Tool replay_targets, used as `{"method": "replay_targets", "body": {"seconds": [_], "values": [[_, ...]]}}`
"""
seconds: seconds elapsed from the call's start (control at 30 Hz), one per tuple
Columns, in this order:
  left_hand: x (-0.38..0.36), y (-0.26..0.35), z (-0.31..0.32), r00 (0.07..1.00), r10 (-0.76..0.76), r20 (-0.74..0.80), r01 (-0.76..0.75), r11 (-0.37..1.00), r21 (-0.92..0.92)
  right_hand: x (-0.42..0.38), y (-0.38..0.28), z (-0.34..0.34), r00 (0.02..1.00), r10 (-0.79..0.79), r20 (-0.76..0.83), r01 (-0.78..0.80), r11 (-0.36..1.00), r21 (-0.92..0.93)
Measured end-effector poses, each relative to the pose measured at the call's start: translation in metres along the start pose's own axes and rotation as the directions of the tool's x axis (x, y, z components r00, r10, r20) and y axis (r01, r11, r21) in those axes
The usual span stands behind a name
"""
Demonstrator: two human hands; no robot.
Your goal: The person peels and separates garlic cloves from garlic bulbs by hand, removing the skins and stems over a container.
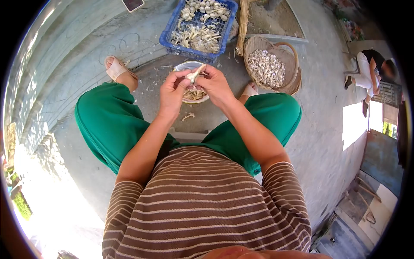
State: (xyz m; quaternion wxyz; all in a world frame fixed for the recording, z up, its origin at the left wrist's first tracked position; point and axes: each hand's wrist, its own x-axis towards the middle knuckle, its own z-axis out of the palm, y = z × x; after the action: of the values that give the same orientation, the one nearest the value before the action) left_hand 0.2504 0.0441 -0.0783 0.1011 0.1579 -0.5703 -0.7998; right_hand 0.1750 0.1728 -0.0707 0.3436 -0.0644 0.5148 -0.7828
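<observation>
Both hands hold one whitish garlic bulb [192, 78] over a round white bowl [181, 67]. My left hand [173, 89] grips the bulb from the left, thumb and fingers pressed on it. From the right, my right hand [214, 86] pinches it, with the pale stem end pointing up between the fingers. Under the hands, the bowl contains yellowish peelings or stems [194, 95], partly hidden by the hands.
A blue plastic crate [166, 33] with garlic bulbs and stalks lies beyond the bowl. Right of it stands a wicker basket [294, 73] of garlic cloves [266, 68]. A bundle of straw [243, 26] is between them. Another person [371, 71] sits at the far right.
</observation>
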Motion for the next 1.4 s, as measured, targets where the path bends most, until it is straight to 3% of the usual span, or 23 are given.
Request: {"method": "replay_targets", "body": {"seconds": [0.07,0.17,0.27,0.33,0.37,0.43,0.47,0.53,0.57,0.63,0.83,1.07,1.23,1.4], "values": [[0.0,-0.001,0.0,1.0,0.013,0.003,-0.013,1.0,0.025,0.0,0.001,0.004,1.0,-0.003,-0.026,0.003,1.0,0.014],[0.0,0.0,0.002,0.999,-0.033,0.008,0.032,0.999,0.043,0.0,0.001,0.008,0.993,-0.092,-0.073,0.083,0.989,-0.119],[0.004,-0.003,0.0,0.998,-0.054,-0.02,0.053,0.998,-0.033,0.001,-0.004,0.007,0.994,-0.095,-0.048,0.085,0.981,-0.175],[0.005,-0.002,-0.002,0.995,-0.102,0.008,0.101,0.961,-0.256,0.001,-0.009,0.005,0.99,-0.124,-0.061,0.119,0.99,-0.074],[0.006,-0.002,-0.003,0.995,-0.101,0.006,0.099,0.962,-0.255,0.002,-0.009,0.001,0.991,-0.123,-0.059,0.119,0.99,-0.073],[0.009,0.001,-0.004,0.995,-0.1,0.012,0.099,0.946,-0.308,0.003,-0.008,-0.005,0.902,-0.43,-0.032,0.339,0.754,-0.562],[0.008,0.002,-0.004,0.995,-0.101,0.012,0.1,0.946,-0.309,0.001,-0.007,-0.008,0.903,-0.429,-0.033,0.338,0.754,-0.564],[0.008,0.007,0.001,0.998,-0.061,0.008,0.062,0.976,-0.209,-0.003,-0.015,-0.007,0.991,-0.133,0.03,0.134,0.914,-0.383],[0.007,0.008,0.002,0.998,-0.062,0.01,0.063,0.975,-0.213,-0.004,-0.018,-0.005,0.991,-0.133,0.028,0.133,0.913,-0.386],[0.005,0.009,0.001,0.997,0.051,0.058,-0.047,0.997,-0.057,-0.006,-0.02,-0.001,0.998,0.056,0.001,-0.054,0.974,-0.218],[0.002,0.004,-0.006,0.999,-0.01,0.036,0.012,0.999,-0.04,-0.007,-0.02,-0.003,0.985,0.153,0.079,-0.136,0.972,-0.19],[0.0,0.007,0.0,0.999,-0.008,-0.034,0.007,0.999,-0.032,-0.008,-0.021,0.001,0.98,0.147,0.131,-0.137,0.987,-0.088],[-0.002,0.004,0.001,0.999,0.028,0.028,-0.027,0.999,-0.017,-0.011,-0.025,0.008,0.975,0.217,0.057,-0.218,0.976,0.017],[-0.004,-0.005,-0.002,0.997,0.026,0.07,-0.03,0.998,0.049,-0.008,-0.019,0.006,0.968,0.227,0.107,-0.235,0.97,0.065]]}}
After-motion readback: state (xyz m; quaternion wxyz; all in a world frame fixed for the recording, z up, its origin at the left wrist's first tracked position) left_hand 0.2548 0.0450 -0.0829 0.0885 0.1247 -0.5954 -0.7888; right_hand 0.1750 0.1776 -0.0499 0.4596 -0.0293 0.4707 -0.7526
